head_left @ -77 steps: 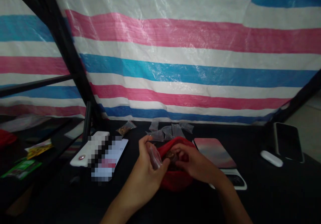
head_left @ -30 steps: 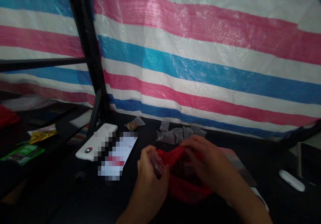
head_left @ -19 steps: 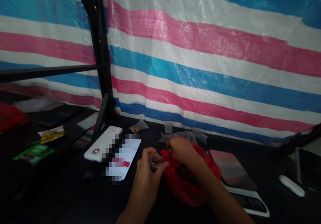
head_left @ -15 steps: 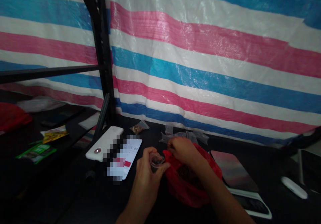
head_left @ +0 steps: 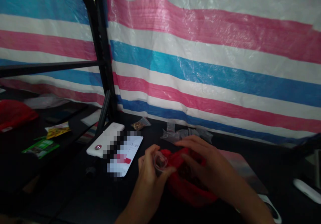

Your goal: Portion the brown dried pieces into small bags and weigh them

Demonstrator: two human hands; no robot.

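My left hand point(head_left: 149, 173) is closed around a small clear plastic bag point(head_left: 159, 160), whose round mouth faces up between thumb and fingers. Right beside it is a red plastic bag point(head_left: 193, 195) with its top open. Dark contents show inside, too dim to name. Over that opening reaches my right hand point(head_left: 205, 160), fingers and thumb apart, partly covering the red bag. No item is visible in its fingers.
Several empty clear bags point(head_left: 185, 134) lie at the back, near a small filled bag point(head_left: 140, 124). Left are a phone point(head_left: 130, 153) and a white device point(head_left: 106, 142). A scale point(head_left: 272, 209) sits at right. A black rack post point(head_left: 107, 73) stands before the striped sheet point(head_left: 200, 60).
My right hand has moved from the red bag's left rim to the right, and its fingers have spread. The left hand still holds the small bag. The view has tilted down slightly.
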